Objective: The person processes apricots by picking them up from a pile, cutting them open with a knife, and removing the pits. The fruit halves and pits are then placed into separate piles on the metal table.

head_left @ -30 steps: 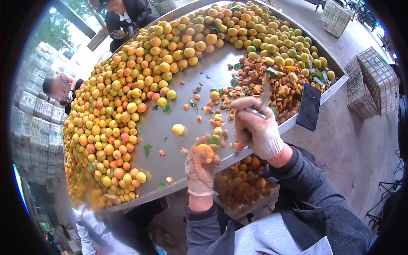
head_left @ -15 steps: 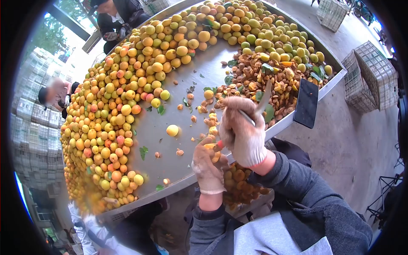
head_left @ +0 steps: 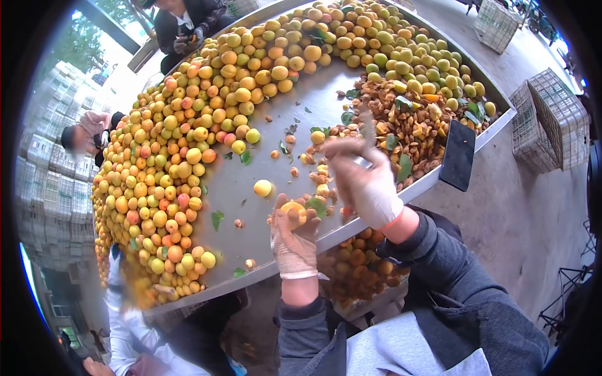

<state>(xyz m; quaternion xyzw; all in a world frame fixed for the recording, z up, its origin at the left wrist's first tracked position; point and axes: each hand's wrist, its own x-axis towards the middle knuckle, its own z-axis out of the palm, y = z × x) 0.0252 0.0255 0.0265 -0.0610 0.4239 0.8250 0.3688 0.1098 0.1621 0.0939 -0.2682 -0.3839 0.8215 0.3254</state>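
Over the near edge of the metal table, my gloved left hand point(head_left: 293, 243) holds an apricot point(head_left: 293, 214) that shows its orange inside. To its right my gloved right hand point(head_left: 364, 182) is closed round a knife, its blade point(head_left: 368, 128) pointing up and blurred. A short gap separates the two hands. Beyond my right hand lies a heap of brown pits point(head_left: 404, 116) with leaves in it. One whole yellow apricot point(head_left: 262, 188) sits on the metal point(head_left: 241, 203) left of my hands.
Whole apricots point(head_left: 169, 169) are piled along the left and far sides. A phone point(head_left: 458, 155) lies on the right rim. Below the near edge is a container of apricot pieces point(head_left: 357, 266). Crates point(head_left: 552, 119) stand at right; co-workers point(head_left: 182, 31) are at the far side and left.
My left hand has moved slightly left and up, apart from my right hand, and the apricot in it now faces up. The co-worker at lower left has reached an arm toward the pile.
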